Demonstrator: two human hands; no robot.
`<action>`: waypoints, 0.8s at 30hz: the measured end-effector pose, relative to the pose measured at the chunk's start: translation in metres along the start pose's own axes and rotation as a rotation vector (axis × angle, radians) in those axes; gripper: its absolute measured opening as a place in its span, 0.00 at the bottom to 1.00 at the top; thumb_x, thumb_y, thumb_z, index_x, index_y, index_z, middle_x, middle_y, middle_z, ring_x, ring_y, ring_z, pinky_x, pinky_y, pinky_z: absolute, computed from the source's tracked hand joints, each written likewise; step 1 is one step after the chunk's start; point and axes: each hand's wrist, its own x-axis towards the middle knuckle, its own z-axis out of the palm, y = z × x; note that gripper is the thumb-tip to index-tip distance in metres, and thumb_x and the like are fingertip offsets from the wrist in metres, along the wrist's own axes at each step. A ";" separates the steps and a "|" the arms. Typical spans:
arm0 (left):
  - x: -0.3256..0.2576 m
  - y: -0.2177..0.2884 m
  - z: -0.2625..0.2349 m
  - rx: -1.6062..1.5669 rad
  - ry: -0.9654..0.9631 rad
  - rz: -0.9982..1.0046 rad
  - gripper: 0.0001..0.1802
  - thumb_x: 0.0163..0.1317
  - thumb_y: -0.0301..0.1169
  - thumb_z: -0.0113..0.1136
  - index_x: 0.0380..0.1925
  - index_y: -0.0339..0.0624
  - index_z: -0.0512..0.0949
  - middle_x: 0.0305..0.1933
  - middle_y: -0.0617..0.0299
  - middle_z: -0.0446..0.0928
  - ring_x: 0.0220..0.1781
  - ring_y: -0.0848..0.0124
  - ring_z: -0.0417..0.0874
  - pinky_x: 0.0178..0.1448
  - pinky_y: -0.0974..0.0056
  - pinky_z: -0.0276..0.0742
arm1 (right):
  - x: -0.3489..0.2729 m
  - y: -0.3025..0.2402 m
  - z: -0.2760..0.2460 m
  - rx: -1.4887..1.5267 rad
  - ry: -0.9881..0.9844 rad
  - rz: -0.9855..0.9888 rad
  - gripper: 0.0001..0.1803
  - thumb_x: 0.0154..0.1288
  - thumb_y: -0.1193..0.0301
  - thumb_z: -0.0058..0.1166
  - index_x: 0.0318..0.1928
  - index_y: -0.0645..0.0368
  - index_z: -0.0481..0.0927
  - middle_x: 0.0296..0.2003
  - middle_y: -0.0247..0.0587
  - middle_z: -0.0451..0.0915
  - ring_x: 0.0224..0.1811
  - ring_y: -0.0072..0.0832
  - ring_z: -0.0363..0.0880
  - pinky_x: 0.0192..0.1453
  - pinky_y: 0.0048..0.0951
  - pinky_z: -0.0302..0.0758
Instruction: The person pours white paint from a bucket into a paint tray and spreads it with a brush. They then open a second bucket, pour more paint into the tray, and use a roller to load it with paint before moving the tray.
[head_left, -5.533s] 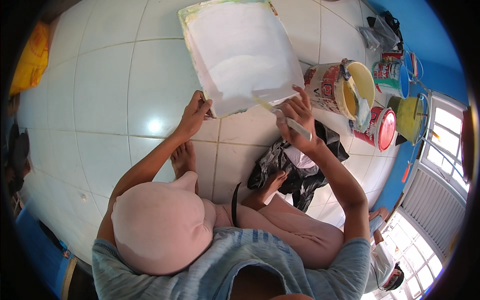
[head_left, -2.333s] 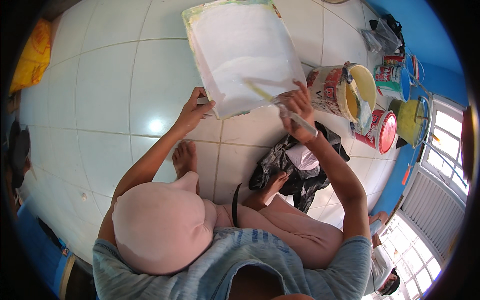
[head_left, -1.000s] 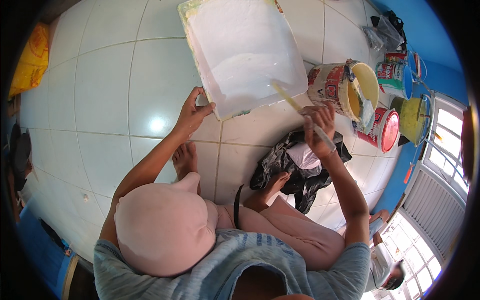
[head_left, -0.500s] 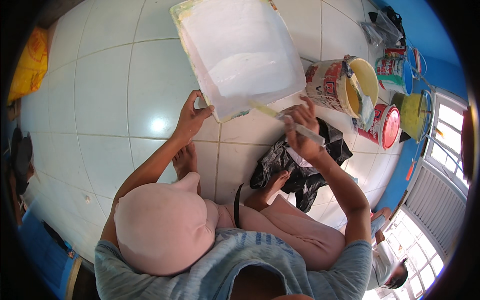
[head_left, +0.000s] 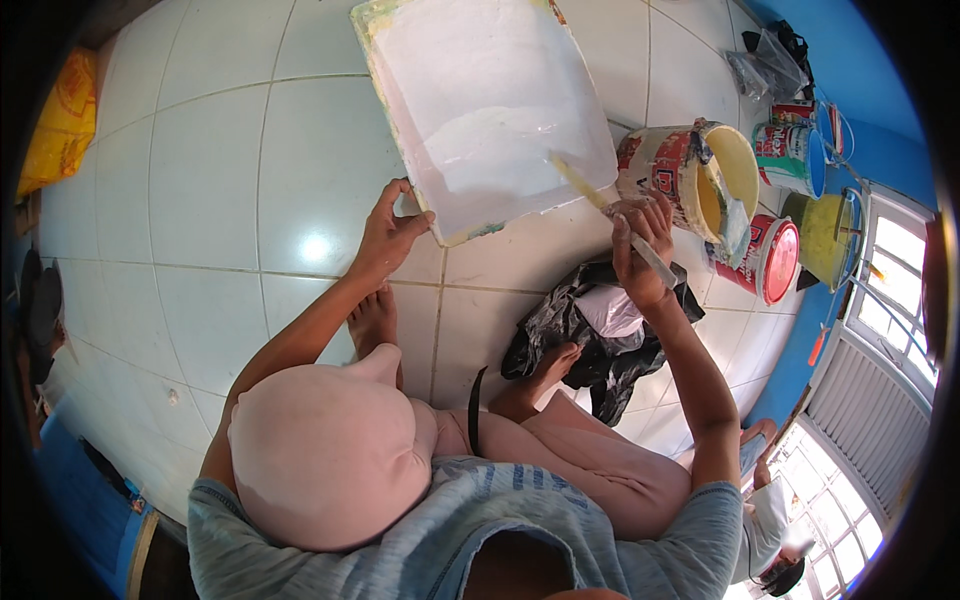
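White tiled floor everywhere, and a big white tray out ahead of the person, messy bucket just right of it. Left hand pinches the tray's near-left corner, right hand grips a slim brush-like tool, tip over the tray; can't tell if it's touching.

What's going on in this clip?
A person's left hand grips a corner of a white tray. The right hand holds a slim tool, its yellowish end over the tray; contact isn't clear. A stained bucket is to the tray's right, and a black bag lies on the floor.
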 end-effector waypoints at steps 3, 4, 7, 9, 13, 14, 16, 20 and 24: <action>-0.001 0.004 0.001 -0.003 -0.001 -0.018 0.15 0.63 0.23 0.60 0.44 0.41 0.65 0.45 0.62 0.76 0.41 0.78 0.80 0.53 0.70 0.75 | 0.004 -0.005 0.003 -0.008 0.019 -0.029 0.08 0.56 0.76 0.55 0.37 0.58 0.80 0.35 0.41 0.78 0.40 0.40 0.76 0.65 0.51 0.64; -0.001 0.005 0.000 -0.001 -0.004 -0.026 0.15 0.63 0.23 0.60 0.44 0.41 0.65 0.45 0.62 0.76 0.42 0.77 0.80 0.53 0.70 0.76 | 0.004 -0.009 0.008 0.026 0.012 -0.065 0.08 0.55 0.75 0.57 0.38 0.57 0.80 0.35 0.40 0.78 0.41 0.39 0.77 0.65 0.52 0.64; -0.002 0.005 0.000 -0.010 -0.006 -0.057 0.15 0.63 0.23 0.59 0.45 0.40 0.65 0.46 0.62 0.76 0.44 0.76 0.81 0.55 0.68 0.76 | 0.004 -0.023 0.015 0.055 -0.050 -0.188 0.12 0.51 0.72 0.61 0.39 0.54 0.81 0.35 0.37 0.77 0.42 0.35 0.77 0.65 0.52 0.64; -0.002 0.009 0.001 -0.034 -0.030 -0.049 0.15 0.63 0.23 0.59 0.46 0.40 0.65 0.47 0.61 0.76 0.45 0.75 0.81 0.57 0.66 0.77 | 0.004 -0.031 0.018 0.048 -0.085 -0.265 0.13 0.50 0.71 0.64 0.39 0.52 0.81 0.35 0.35 0.77 0.42 0.33 0.77 0.65 0.53 0.64; -0.004 0.008 0.002 -0.111 -0.052 -0.060 0.14 0.64 0.23 0.59 0.45 0.40 0.65 0.48 0.60 0.77 0.47 0.74 0.81 0.59 0.64 0.77 | 0.005 -0.047 0.025 0.061 -0.111 -0.370 0.14 0.49 0.70 0.64 0.39 0.52 0.81 0.35 0.33 0.76 0.40 0.29 0.76 0.64 0.52 0.66; -0.005 0.008 0.002 -0.097 -0.047 -0.075 0.14 0.64 0.23 0.59 0.45 0.41 0.65 0.48 0.60 0.76 0.47 0.74 0.81 0.59 0.64 0.77 | 0.006 -0.051 0.027 0.074 -0.113 -0.388 0.14 0.49 0.70 0.64 0.40 0.52 0.81 0.34 0.33 0.75 0.40 0.29 0.76 0.64 0.52 0.66; -0.005 0.006 0.002 -0.069 -0.036 -0.106 0.14 0.64 0.23 0.59 0.44 0.41 0.65 0.48 0.60 0.76 0.48 0.73 0.81 0.59 0.63 0.77 | 0.007 -0.055 0.032 0.121 -0.119 -0.419 0.14 0.50 0.71 0.63 0.40 0.53 0.80 0.34 0.33 0.75 0.39 0.28 0.76 0.64 0.51 0.67; -0.006 0.004 0.001 -0.082 -0.086 -0.139 0.14 0.64 0.28 0.59 0.44 0.44 0.65 0.50 0.63 0.71 0.50 0.75 0.76 0.64 0.59 0.72 | 0.003 -0.057 0.030 0.202 -0.152 -0.432 0.15 0.49 0.72 0.62 0.41 0.55 0.80 0.36 0.34 0.76 0.40 0.30 0.76 0.65 0.49 0.68; -0.005 0.007 0.002 -0.086 -0.092 -0.161 0.13 0.64 0.28 0.59 0.43 0.44 0.65 0.50 0.63 0.68 0.50 0.75 0.76 0.62 0.61 0.74 | 0.000 -0.065 0.033 0.371 -0.189 -0.381 0.16 0.50 0.73 0.62 0.43 0.55 0.80 0.39 0.37 0.78 0.44 0.32 0.77 0.65 0.49 0.68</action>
